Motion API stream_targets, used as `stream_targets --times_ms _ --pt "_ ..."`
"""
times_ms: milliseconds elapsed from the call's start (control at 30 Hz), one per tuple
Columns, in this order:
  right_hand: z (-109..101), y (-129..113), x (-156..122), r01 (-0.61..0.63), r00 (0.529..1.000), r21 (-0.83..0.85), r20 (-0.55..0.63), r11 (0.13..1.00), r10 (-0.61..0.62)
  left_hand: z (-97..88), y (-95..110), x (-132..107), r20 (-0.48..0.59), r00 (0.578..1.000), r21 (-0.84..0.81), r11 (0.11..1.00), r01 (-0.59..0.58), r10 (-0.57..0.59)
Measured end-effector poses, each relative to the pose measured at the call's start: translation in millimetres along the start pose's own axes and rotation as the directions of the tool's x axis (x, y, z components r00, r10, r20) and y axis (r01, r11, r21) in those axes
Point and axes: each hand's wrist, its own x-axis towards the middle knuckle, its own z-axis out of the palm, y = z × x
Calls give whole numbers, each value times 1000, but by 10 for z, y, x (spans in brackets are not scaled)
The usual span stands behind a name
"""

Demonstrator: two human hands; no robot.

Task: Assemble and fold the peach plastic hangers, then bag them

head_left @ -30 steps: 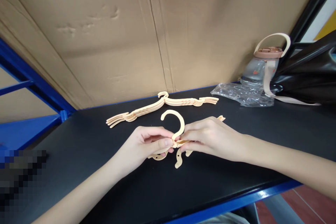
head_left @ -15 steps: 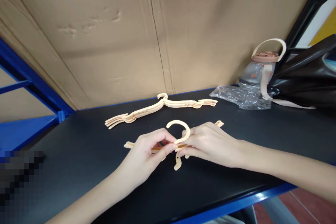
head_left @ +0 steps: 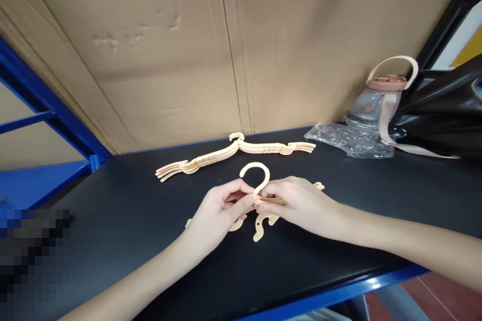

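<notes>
Matte black tabletop, edged in blue metal, spans the lower view. Over its near side, a bare left hand pinches a pale cream, plastic-looking clothes hanger at the foot of its hook, thumb against fingers. Beside it, a bare right hand is closed around the hanger's body, thumb and fingertips drawn in near the same joint. A curved cream piece with a small hole shows just beneath; whether it is fixed on is hidden. Work on this hanger looks partway: hook raised, centre joint under both hands, arms not fully spread. Farther back, a stack of matching cream hangers lies fully spread, apparently finished, before a brown cardboard wall.
</notes>
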Motion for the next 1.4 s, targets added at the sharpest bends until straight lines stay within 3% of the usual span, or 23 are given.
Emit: stream_targets --times_ms 300,567,767,1100,1267,1400 --pt "-24 15 1 -51 998 256 33 965 44 -64 58 -25 -27 988 86 985 -149 152" --pt "12 78 23 -116 993 280 69 953 101 -41 -45 4 -16 975 248 945 -213 224" --pt "7 76 24 -130 987 515 150 847 60 -46 -33 -4 -25 961 287 923 -257 275" --pt "-120 54 56 -15 1000 496 17 868 8 -172 71 -45 -15 988 341 930 -138 153" --pt "-151 123 70 -6 998 604 -44 797 40 -288 110 -30 50 986 485 859 -163 159" --pt "-173 179 104 -12 987 607 -118 794 105 -363 116 -14 64 979 580 791 -194 193"
